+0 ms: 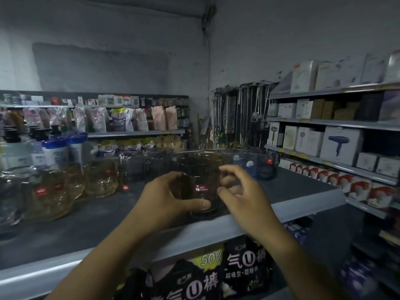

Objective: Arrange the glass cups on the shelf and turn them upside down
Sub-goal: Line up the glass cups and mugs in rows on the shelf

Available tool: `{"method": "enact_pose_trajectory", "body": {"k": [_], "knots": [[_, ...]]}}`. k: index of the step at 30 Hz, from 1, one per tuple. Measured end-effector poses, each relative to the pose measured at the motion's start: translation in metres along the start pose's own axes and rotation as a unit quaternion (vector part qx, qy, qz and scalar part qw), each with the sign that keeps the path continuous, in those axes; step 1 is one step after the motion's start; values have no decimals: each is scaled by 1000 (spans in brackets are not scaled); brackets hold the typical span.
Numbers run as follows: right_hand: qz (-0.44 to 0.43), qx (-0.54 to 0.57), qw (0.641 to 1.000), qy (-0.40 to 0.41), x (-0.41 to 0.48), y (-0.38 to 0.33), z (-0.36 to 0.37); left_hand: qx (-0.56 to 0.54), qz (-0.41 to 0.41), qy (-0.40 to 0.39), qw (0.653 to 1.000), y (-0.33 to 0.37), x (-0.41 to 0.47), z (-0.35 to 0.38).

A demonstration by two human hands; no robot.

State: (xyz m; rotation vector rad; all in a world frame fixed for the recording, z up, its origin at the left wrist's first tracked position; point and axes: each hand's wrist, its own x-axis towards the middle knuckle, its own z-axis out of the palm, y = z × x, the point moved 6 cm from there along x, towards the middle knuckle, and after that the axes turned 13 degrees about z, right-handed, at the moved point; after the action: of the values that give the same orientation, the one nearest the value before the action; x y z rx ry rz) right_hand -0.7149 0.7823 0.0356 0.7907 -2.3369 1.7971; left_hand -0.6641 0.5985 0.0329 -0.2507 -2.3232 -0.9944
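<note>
The left hand (164,198) grips a dark tinted glass cup (201,187), thumb laid across its front low near the base and fingers wrapped round the far side, a hold that looks meant to steady the glass for lifting and tipping over. The right hand (244,195) sits just beside the cup's right wall with its fingers loosely curled toward it; whether they actually pinch the glass or a handle cannot be told in the dim light. The cup stands close to the front edge of the grey shelf (303,204), and its red label reads the right way up, so it is probably base down and not yet turned over. Being at the front likely keeps it within easy reach of both hands. To the left stand at least three amber cups (100,178), grouped by colour, with a clear glass at the far left edge. Behind are a few dark mugs (155,163), too murky to count, and two blue cups (244,163) to the right. Below the shelf hang two black packs (244,267).
</note>
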Motion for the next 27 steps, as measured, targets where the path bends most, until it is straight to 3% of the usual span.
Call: {"method": "enact_pose_trajectory", "body": {"k": [16,27], "knots": [[-10,-12,996,-87,54,51,2,55,-41,39,997,-21,4,13],[-32,-102,993,-50,50,55,7,52,-45,43,997,-16,2,16]]}}
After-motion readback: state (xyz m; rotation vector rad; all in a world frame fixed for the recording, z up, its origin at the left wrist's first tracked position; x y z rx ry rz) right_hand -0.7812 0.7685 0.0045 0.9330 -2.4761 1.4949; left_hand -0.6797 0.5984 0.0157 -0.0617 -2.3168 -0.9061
